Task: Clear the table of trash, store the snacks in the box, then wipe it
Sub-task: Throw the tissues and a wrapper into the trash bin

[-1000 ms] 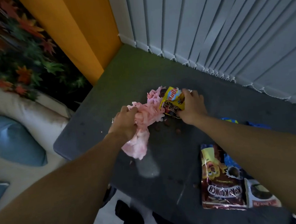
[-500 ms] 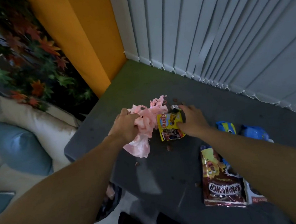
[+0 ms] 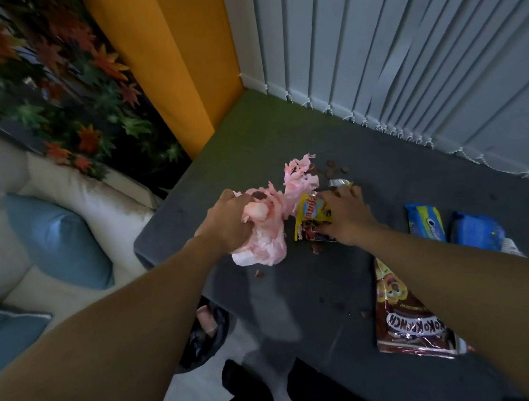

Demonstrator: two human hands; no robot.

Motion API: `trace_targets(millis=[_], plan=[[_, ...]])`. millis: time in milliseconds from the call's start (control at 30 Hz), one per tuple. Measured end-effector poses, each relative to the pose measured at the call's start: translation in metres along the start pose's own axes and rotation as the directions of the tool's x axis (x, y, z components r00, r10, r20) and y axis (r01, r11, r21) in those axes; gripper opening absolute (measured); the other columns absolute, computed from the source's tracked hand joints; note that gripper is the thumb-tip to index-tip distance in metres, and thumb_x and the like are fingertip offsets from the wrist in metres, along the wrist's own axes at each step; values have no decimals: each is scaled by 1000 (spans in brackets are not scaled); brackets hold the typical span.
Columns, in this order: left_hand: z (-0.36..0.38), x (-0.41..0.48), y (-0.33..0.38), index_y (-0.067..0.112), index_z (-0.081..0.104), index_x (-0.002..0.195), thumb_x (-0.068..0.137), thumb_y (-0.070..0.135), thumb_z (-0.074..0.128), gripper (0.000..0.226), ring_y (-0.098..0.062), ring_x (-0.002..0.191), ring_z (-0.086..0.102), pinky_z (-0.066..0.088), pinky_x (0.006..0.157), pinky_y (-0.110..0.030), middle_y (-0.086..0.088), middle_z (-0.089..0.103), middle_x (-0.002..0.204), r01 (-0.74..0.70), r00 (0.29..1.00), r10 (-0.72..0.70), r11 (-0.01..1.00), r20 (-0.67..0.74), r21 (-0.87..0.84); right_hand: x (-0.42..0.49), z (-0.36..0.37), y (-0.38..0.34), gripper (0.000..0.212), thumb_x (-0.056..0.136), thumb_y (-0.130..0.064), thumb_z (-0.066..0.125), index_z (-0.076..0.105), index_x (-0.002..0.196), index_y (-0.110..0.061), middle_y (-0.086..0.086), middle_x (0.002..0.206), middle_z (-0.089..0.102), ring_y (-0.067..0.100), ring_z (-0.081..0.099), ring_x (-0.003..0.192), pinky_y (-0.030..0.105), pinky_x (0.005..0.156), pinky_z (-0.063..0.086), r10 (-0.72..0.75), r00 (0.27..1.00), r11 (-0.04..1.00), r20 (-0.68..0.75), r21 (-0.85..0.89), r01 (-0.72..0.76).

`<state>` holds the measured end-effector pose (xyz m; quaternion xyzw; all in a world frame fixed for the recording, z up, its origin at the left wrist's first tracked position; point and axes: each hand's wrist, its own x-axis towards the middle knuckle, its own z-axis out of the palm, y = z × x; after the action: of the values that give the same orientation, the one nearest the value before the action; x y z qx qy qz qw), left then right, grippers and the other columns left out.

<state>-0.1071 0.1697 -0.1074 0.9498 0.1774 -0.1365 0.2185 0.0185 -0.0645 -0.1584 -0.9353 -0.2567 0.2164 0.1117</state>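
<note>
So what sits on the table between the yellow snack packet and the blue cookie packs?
In the head view, only the right hand on the yellow snack packet; beyond it, bare table up to the blue cookie packs.

The right forearm (image 3: 442,280) covers part of the brown cereal bag (image 3: 404,322). The yellow wrapper (image 3: 310,218) is half hidden under the right hand (image 3: 349,218), its print unreadable. The small brown bits (image 3: 334,171) on the tabletop (image 3: 298,294) are too small to identify.

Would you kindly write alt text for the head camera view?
A left hand grips a crumpled pink plastic bag while the right hand holds a yellow snack wrapper on a dark grey table, brown crumbs scattered behind.
</note>
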Motion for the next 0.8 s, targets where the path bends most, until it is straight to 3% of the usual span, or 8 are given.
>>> trace_targets(millis=[133,233,367,567,633,700,800], plan=[[-13,-2,-1,23,66,106,85,24,62,21,-30,104,55,47,86,-40,-2,44,107,-43,999,43,997,-7,57,-2,-10,4,34,90,-30,65,60,122,-19,4,119,41,27,30,119,47,95,47,2,997,1000,-78,9,-2],[-24,-2,7,19,67,107,84,23,64,23,-29,103,58,48,84,-39,-5,54,110,-58,997,60,997,-41,58,-9,-20,7,34,87,-31,66,62,118,-16,0,109,39,24,32,115,43,92,48,-45,994,999,-103,20,48],[-38,-3,24,18,62,104,87,24,62,18,-31,98,62,46,76,-36,-6,67,105,-55,995,62,995,-81,84,-14,-32,11,36,84,-28,65,60,117,-12,7,124,51,31,42,118,40,94,46,-42,989,996,-139,66,52],[-59,1,43,19,53,96,89,33,62,18,-24,88,53,44,69,-39,-1,60,93,-91,980,120,980,-156,179,-23,-53,20,27,88,-28,60,54,109,-12,9,110,52,31,53,104,35,77,43,46,971,991,-233,137,-14],[-63,6,47,23,52,91,88,34,62,15,-22,90,47,41,69,-38,1,54,87,-128,973,165,968,-164,217,-27,-60,23,25,88,-29,59,53,106,-13,8,107,50,30,53,102,38,79,46,64,964,989,-257,145,-27],[-63,12,52,26,51,86,86,34,62,14,-26,91,54,39,67,-36,2,53,84,-174,965,211,958,-152,227,-29,-64,25,23,89,-30,59,51,104,-15,5,105,47,29,52,100,39,80,48,73,959,988,-274,150,-33],[-61,20,64,22,54,90,87,28,64,11,-28,89,57,42,70,-37,-3,54,96,-191,975,207,966,-79,172,-29,-66,30,29,90,-29,58,52,112,-11,9,113,48,30,52,102,38,79,45,124,949,983,-290,163,-79]])
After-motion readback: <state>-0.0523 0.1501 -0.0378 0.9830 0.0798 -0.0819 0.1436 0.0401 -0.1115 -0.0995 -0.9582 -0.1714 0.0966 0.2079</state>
